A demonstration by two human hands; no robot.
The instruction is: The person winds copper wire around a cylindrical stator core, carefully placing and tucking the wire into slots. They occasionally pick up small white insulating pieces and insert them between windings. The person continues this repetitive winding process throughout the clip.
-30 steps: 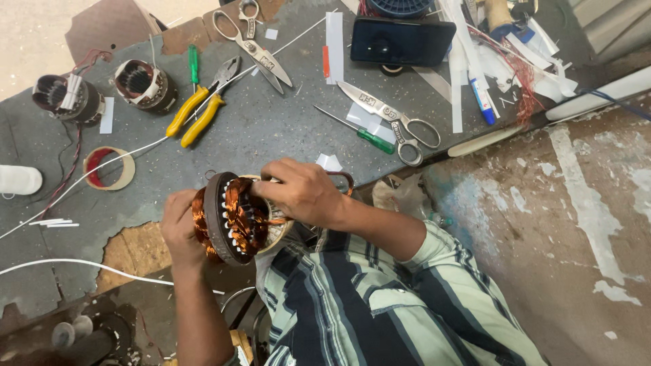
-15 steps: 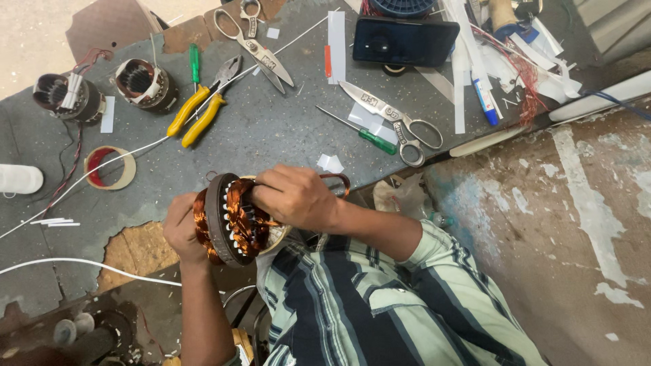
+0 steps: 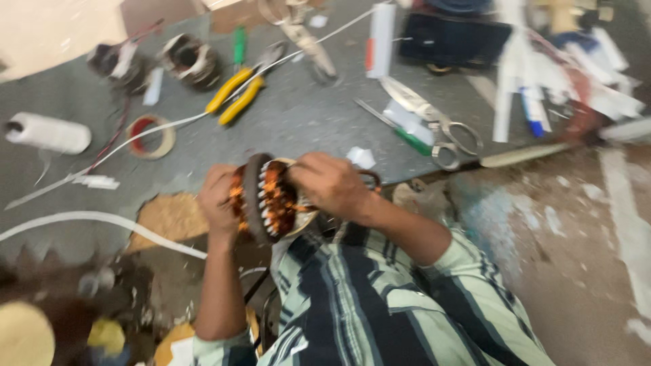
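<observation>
A copper-wound motor stator (image 3: 266,198) is held above the near edge of the grey table (image 3: 305,122), gripped by the left hand (image 3: 218,198) and the right hand (image 3: 330,183). Yellow-handled pliers (image 3: 237,95) lie farther away.

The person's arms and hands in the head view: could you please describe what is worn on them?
Both hands, the left hand and the right hand, are bare, without gloves; the blur hides any rings. The forearms are bare too. The striped shirt, pale green with dark navy bands, has short sleeves ending near the elbows.
</observation>
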